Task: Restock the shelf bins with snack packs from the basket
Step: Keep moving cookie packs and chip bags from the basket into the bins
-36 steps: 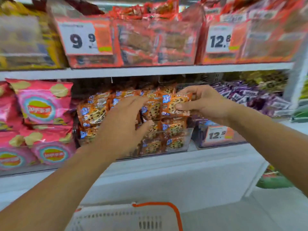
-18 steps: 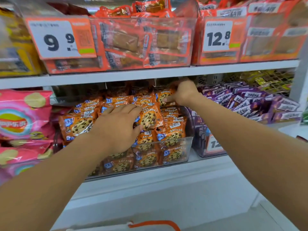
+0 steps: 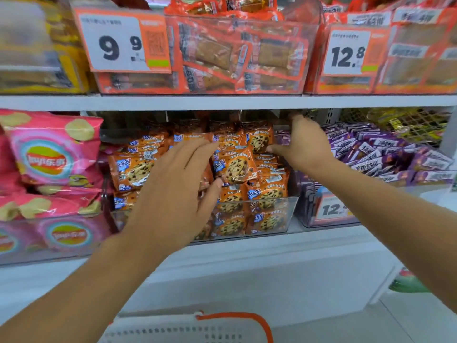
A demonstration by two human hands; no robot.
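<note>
Here the orange cookie packs [image 3: 237,167] fill a clear bin [image 3: 272,214] on the lower shelf [image 3: 247,243], heaped above its front wall. The left hand [image 3: 173,194] lies over the middle of the heap with fingers straight and spread, its grip loose and open, the thumb touching the lower edge of the front pack. The right hand [image 3: 301,147] reaches to the far right corner of the same bin; its thumb touches a cookie pack at the back, while the fingers point away and blur, so whether that grip holds anything cannot be told. Just right of the right hand sit purple packs [image 3: 376,154] in a neighbouring bin with a price tag [image 3: 331,209]. Left of the left hand are pink crisp bags [image 3: 52,154]. Above both hands, an upper shelf [image 3: 222,101] carries red-wrapped snacks [image 3: 237,55]. Below the arms, the white basket [image 3: 178,330] with an orange handle [image 3: 247,320] shows at the bottom edge.
</note>
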